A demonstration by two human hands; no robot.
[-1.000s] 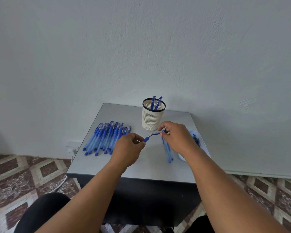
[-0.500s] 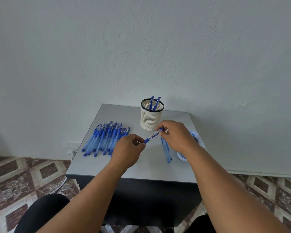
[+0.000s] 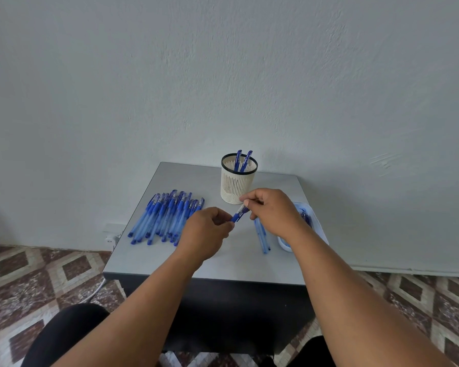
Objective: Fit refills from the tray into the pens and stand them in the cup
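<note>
Above the grey square counter [image 3: 244,263], the left hand [image 3: 206,233] and right hand [image 3: 272,211] each pinch one end of a short blue plastic pen [image 3: 239,213] with curled fingers. Loose translucent blue barrels [image 3: 261,235] lie just under the right hand. A row of blue pens [image 3: 164,217] lies to the left; a white plastic tray [image 3: 309,221] sits at the right edge. Farther back, the cream slotted black-rimmed cup [image 3: 237,181] holds two upright pens [image 3: 242,160].
</note>
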